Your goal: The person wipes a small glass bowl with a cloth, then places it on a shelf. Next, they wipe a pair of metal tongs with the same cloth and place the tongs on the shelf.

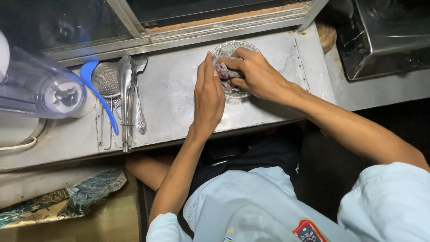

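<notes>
Cloth [222,71] bunched under right hand [256,74] fingertips inside glass bowl [233,47].

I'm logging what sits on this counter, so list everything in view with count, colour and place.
glass dish: one, clear and patterned, on the counter near the window frame, under both hands
cloth: one, greyish, bunched in the dish
counter: one, grey metal, across the middle
blender jar: one, clear plastic, lying on its side at far left
spoon: one, blue, beside the jar
strainer: one, metal mesh, next to the spoon
tongs: one, metal, right of the strainer
patterned fabric: one, teal and gold, lower left
left hand: on the dish's left edge
right hand: pressing the cloth into the dish
</notes>
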